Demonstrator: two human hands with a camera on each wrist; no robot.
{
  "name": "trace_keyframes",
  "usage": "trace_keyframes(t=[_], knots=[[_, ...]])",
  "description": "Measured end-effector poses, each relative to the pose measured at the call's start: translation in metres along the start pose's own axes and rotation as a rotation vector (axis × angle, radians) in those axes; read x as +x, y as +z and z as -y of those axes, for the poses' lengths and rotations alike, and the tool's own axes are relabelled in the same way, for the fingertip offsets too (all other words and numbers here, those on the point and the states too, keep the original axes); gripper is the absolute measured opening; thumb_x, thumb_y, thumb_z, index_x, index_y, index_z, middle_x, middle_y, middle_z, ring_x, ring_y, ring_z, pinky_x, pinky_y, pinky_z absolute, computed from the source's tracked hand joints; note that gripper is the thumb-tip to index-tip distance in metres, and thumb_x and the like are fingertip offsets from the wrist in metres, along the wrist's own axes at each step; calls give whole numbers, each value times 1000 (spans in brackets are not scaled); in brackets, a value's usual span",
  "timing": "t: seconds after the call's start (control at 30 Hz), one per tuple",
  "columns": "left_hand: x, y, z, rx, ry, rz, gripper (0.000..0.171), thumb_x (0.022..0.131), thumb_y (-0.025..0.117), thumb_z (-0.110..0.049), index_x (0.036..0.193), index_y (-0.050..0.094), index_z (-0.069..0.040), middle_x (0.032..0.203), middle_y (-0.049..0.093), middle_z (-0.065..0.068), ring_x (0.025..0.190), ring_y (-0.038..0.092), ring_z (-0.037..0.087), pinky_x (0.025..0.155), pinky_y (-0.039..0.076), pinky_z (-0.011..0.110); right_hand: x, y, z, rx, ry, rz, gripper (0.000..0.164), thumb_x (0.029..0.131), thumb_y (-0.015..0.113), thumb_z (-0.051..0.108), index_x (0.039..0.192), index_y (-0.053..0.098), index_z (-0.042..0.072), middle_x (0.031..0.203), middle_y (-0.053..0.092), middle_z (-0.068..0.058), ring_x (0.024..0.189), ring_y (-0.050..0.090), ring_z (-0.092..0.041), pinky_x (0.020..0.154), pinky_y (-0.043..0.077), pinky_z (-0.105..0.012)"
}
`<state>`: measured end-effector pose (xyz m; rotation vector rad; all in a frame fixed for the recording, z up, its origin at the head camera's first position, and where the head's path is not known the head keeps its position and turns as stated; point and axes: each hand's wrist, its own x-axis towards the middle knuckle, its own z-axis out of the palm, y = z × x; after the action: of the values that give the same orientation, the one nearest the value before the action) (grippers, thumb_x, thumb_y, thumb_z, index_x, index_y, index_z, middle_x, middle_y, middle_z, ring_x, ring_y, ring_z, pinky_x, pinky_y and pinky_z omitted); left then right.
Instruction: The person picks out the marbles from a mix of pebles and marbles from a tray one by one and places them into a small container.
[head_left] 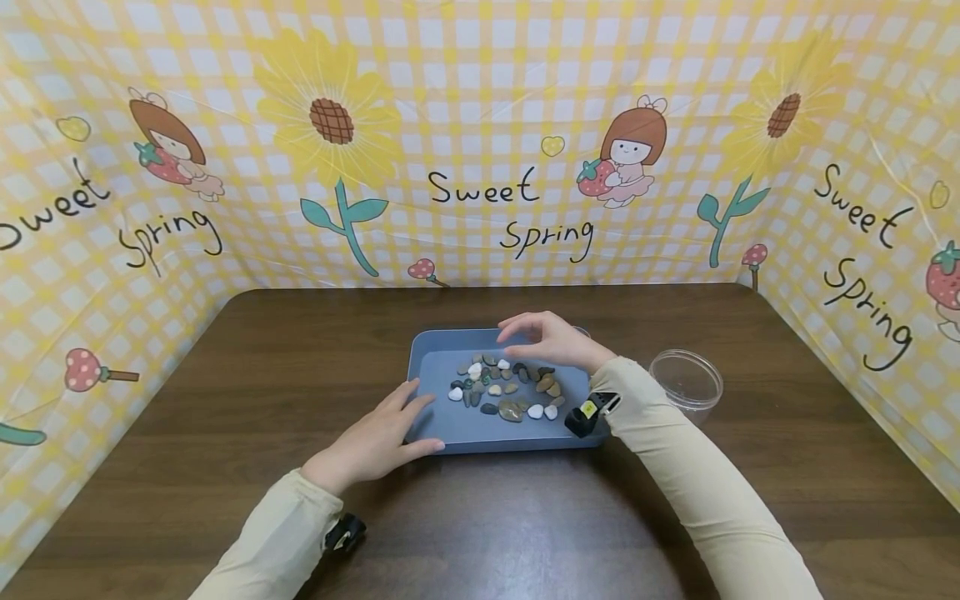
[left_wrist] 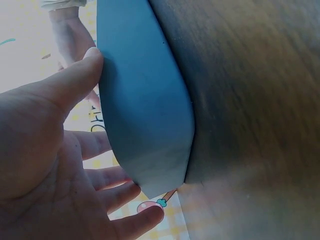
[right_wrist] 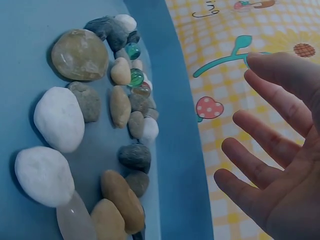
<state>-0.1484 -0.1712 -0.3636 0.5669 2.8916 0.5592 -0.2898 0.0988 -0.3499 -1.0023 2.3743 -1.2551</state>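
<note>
A blue tray (head_left: 465,432) lies on the brown table with many pebbles in it: white, grey, tan and dark ones. Green glass marbles (right_wrist: 135,77) sit among them in the right wrist view. My left hand (head_left: 372,440) rests at the tray's front left corner, thumb and fingertips right at its rim, fingers spread. Over the far part of the tray hovers my right hand (head_left: 551,340), fingers loosely bent and holding nothing. Two white pebbles (right_wrist: 59,120) and a large translucent tan stone (right_wrist: 80,55) lie on the near side of the group.
A clear round jar (head_left: 686,383) stands on the table (head_left: 300,350) to the right of the tray, beside my right forearm. A yellow checked cloth (head_left: 480,108) with printed flowers surrounds the table at the back and both sides.
</note>
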Motion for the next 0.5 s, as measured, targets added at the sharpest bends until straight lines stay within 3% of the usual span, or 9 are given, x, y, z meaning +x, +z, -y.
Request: trace_keyframes(t=[0.5], knots=[[0, -1, -1, 4, -1, 3, 68, 90, 56, -46, 140, 40, -3, 151, 23, 26, 140, 24, 42, 106, 33, 55, 14, 12, -8, -18, 6, 146, 28, 88, 64, 15, 113, 65, 2, 144, 43, -17, 138, 35, -29, 114, 24, -50]])
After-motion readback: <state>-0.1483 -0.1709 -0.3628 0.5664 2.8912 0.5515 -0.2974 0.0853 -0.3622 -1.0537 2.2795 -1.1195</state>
